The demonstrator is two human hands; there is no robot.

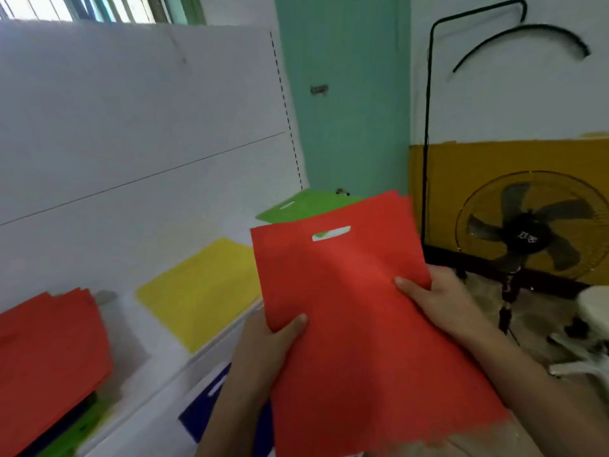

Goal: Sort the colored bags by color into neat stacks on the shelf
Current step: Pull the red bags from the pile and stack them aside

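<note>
Red bag in hand, sorting partly done
Left hand (263, 351) and right hand (438, 301) grasp red bag (356, 324); red stack (49, 341), yellow stack (201, 291), green stack (303, 206) lie on shelf (148, 367)

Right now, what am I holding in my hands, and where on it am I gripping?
A red bag, held in both hands: the left hand pinches its left edge, the right hand its right edge, thumbs on top.
</note>
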